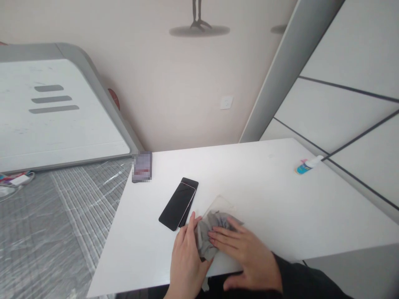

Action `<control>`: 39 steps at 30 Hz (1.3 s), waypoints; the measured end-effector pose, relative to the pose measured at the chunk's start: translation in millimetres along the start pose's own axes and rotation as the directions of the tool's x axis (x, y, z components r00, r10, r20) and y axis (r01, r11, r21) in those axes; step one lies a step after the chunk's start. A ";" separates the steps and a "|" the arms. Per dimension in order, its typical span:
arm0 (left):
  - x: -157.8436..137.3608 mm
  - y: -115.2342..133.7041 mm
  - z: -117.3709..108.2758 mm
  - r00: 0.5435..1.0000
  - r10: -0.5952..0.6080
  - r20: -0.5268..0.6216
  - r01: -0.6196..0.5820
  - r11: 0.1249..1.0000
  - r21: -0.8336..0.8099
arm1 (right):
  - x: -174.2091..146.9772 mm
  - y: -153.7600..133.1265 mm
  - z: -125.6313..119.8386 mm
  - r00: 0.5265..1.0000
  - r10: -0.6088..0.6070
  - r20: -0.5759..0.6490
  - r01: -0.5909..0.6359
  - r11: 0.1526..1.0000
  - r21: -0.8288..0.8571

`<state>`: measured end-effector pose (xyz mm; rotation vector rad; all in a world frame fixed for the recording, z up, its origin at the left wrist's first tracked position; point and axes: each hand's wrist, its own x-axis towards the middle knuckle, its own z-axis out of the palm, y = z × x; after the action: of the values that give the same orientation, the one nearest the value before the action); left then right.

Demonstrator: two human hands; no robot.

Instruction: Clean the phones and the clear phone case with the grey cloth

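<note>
A grey cloth (pixel 207 237) lies bunched over a clear, flat piece that looks like a see-through phone case (pixel 220 203), near the table's front edge. My left hand (pixel 187 253) grips the case along its left side, thumb at the lower end; the cloth hides part of that hold. Pressed on top of the cloth is my right hand (pixel 241 247), its fingers extended together and the thumb apart. Just left of the case, a phone with a black screen (pixel 177 206) rests on a second dark, flat object (pixel 190 181), mostly covered by it.
All this lies on a white table (pixel 258 178). At its far left corner is a purplish, pixelated packet (pixel 142 167). A small blue-and-white bottle (pixel 307 166) lies toward the right edge. Left of the table is a plastic-covered mattress (pixel 62 216); white cabinet panels (pixel 336 104) stand right.
</note>
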<state>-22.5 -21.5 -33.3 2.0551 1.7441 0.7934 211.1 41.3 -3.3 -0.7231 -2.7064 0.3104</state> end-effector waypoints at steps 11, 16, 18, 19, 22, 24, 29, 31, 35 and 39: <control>0.2 -0.4 -2.8 0.999 -0.023 0.024 0.023 1.000 -0.008 | -7.7 -4.8 21.1 0.995 0.097 -0.025 -0.099 0.993 -0.070; -0.9 -0.2 -1.3 0.999 -0.034 0.028 0.034 0.999 0.020 | -6.0 -17.3 37.1 0.987 0.148 -0.056 -0.150 0.988 -0.043; -1.5 0.0 -0.1 0.998 -0.061 0.027 0.060 0.998 0.022 | -4.2 -11.0 35.5 0.985 0.155 -0.072 -0.158 0.987 -0.039; -1.6 -0.1 0.4 0.997 -0.068 0.024 0.067 0.998 0.019 | -3.3 -6.9 34.4 0.984 0.157 -0.079 -0.160 0.986 -0.036; -1.7 -0.7 1.2 0.998 -0.049 0.030 0.049 0.999 0.002 | -1.5 3.2 33.5 0.983 0.157 -0.092 -0.160 0.987 -0.026; -1.5 -0.8 1.2 0.999 -0.043 0.022 0.043 0.999 0.004 | -2.3 5.6 35.6 0.982 0.161 -0.098 -0.164 0.986 -0.018; -1.4 0.3 0.5 0.999 -0.035 -0.001 0.035 0.999 0.036 | -9.9 0.9 42.9 0.977 0.187 -0.104 -0.188 0.982 0.000; -1.2 0.9 0.2 1.000 -0.024 0.000 0.024 0.999 0.039 | -12.4 -1.9 45.1 0.975 0.195 -0.106 -0.196 0.981 0.006; -0.5 1.5 -0.2 1.000 -0.011 -0.009 0.011 0.999 0.047 | -12.2 -4.2 47.8 0.973 0.196 -0.118 -0.196 0.981 0.011; -0.3 1.7 0.1 1.000 0.006 -0.014 -0.005 0.997 0.082 | -11.1 -3.6 49.6 0.973 0.189 -0.131 -0.189 0.982 0.012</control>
<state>-21.1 -22.1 -32.5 2.1123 1.8081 0.7520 200.8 26.4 -50.9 -0.9688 -2.5183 0.2956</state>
